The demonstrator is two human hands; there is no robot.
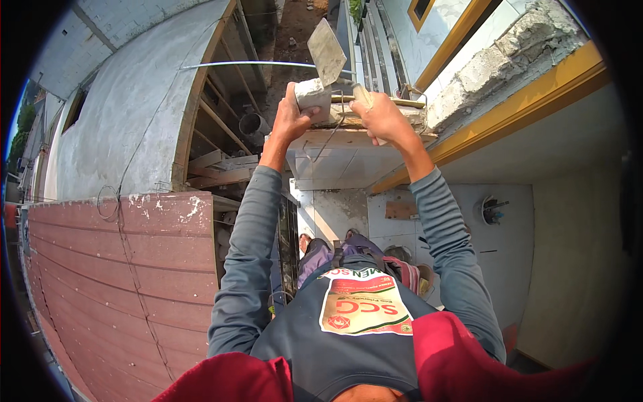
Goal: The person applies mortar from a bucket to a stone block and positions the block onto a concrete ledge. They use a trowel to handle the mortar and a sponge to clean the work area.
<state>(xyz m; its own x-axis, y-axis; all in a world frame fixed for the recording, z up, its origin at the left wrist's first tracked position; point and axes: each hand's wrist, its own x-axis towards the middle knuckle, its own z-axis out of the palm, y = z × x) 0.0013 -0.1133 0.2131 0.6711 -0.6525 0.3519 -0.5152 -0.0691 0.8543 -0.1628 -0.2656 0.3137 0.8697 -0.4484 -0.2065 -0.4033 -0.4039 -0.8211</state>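
My left hand (292, 122) is closed round a pale, rough-topped masonry block (311, 94), held at the left end of a low wall. In my right hand (386, 120) is the handle of a trowel, its flat grey blade (327, 53) raised and tilted just above the block. The blade's lower end is close to the block; whether they touch, I cannot tell. Below both hands runs the wall's top edge (365, 138), with a tiled face (331, 166) under it. A bent metal rod (340, 115) stands between my hands.
Broken masonry (499, 63) rises at the right above a yellow beam (516, 104). A reddish-brown roof (120, 268) spreads at the left. Beyond the wall are a grey bucket (253, 126) and a thin pale pipe (261, 63). A white bucket with tools (483, 209) stands on the tiled floor.
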